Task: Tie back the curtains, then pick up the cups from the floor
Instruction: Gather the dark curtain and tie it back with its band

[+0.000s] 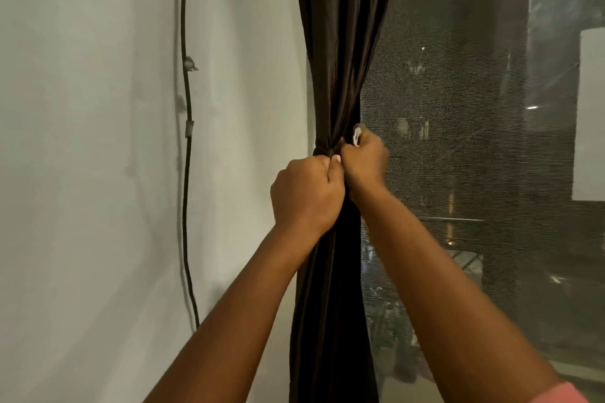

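both hands (330, 180) cinch curtain (340, 42)

Dark satiny cloth curtain (340, 52), fine mesh screen (458, 141), matt wall (91, 141)

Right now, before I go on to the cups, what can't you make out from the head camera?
- The tie at the cinch of the curtain: hidden behind the left hand and right hand, so whether it is fastened is unclear.
- The pale item in the right hand: mostly covered by fingers.
- The cups and floor: outside the frame.
- The curtain's top and hem: cut off by the edges.
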